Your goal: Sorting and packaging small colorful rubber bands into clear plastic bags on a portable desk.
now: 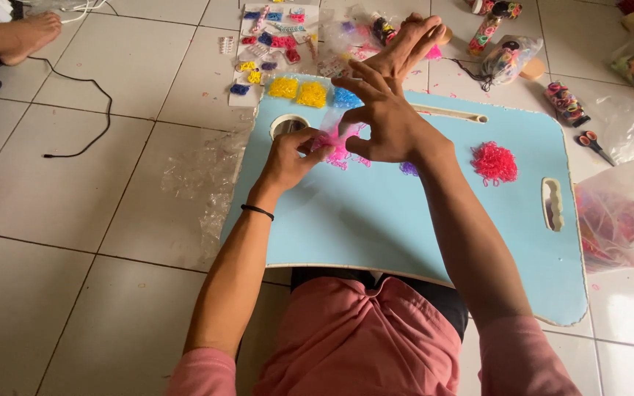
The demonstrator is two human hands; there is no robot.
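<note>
Pinching a small clear bag (329, 130) of pink bands, seemingly to keep it open, the left hand (288, 158) and right hand (384, 125) meet over the blue lap table's (376, 220) far left side.

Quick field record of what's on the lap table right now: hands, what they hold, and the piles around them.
surface: light blue lap table on a tiled floor
left hand: pinching a small clear bag of pink bands
right hand: fingers spread, thumb and forefinger at the same bag
red band pile: on the table, right of the hands, untouched
yellow band piles: at the table's far edge
blue band pile: beside the yellow ones
scissors: on the floor, right of the table
</note>
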